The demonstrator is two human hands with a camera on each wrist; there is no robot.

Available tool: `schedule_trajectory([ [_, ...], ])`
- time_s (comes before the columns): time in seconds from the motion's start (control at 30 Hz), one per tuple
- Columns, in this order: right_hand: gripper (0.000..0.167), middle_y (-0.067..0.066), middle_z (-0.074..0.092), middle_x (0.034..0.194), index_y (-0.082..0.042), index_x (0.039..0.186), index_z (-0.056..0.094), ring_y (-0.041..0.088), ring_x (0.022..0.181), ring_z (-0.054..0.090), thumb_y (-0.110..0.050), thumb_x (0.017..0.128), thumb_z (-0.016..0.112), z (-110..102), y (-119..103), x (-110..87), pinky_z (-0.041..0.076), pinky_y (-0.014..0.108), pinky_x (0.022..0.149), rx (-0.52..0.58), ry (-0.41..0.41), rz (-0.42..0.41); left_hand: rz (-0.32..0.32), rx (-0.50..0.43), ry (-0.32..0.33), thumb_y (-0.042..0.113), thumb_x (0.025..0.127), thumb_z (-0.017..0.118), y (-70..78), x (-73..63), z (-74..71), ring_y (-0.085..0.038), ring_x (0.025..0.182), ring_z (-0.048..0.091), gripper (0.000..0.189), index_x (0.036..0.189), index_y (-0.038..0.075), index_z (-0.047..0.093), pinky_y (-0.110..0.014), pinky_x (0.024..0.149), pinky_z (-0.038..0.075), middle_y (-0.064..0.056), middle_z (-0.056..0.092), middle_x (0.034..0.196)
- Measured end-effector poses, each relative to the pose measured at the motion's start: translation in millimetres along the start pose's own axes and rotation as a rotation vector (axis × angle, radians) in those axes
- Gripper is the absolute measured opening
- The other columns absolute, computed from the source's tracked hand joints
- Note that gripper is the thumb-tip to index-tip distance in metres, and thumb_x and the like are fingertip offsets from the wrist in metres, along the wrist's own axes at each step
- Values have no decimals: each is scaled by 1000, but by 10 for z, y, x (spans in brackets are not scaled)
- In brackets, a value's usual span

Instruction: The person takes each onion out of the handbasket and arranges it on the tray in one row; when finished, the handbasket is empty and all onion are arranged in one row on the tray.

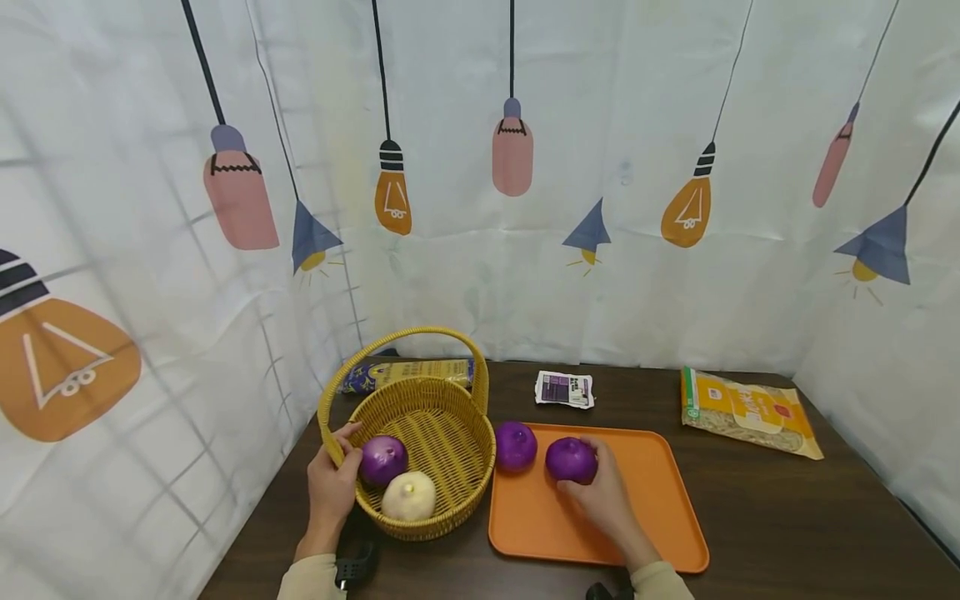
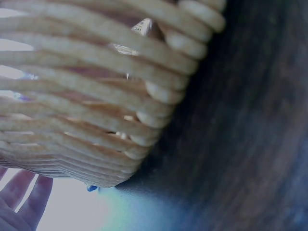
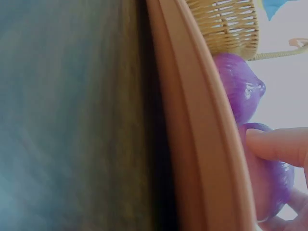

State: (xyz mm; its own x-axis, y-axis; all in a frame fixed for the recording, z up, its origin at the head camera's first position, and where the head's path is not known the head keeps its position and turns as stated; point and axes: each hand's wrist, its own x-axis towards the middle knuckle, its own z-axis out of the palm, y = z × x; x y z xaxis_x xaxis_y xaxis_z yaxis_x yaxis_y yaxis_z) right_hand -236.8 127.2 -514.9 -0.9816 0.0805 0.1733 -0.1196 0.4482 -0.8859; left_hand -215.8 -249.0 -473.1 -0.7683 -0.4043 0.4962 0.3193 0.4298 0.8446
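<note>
My left hand holds the left side of a yellow woven basket near the foot of its handle, thumb at the rim. In the basket lie a purple onion and a white onion. On the orange tray, my right hand grips another purple onion, with thumb and fingers on either side. One more purple onion sits at the tray's left end, close to the basket. The left wrist view shows the weave and a few fingers.
Behind the basket lies a blue and yellow packet. A small white and purple packet is behind the tray, and a yellow bag lies at the back right. A white curtain with printed lamps encloses the dark table.
</note>
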Motion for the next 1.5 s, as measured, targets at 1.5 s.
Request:
schedule_trajectory([
  [1.5,77,30,51,125,2,138,44,45,114,52,-11,72,84,-49,-90,235,41,59,96,-213,-86,-22,-25,21,12,-8,86,60,-306,53,39,-27,121,57,12,80,-2,53,-4,90,33,-12,69,118],
])
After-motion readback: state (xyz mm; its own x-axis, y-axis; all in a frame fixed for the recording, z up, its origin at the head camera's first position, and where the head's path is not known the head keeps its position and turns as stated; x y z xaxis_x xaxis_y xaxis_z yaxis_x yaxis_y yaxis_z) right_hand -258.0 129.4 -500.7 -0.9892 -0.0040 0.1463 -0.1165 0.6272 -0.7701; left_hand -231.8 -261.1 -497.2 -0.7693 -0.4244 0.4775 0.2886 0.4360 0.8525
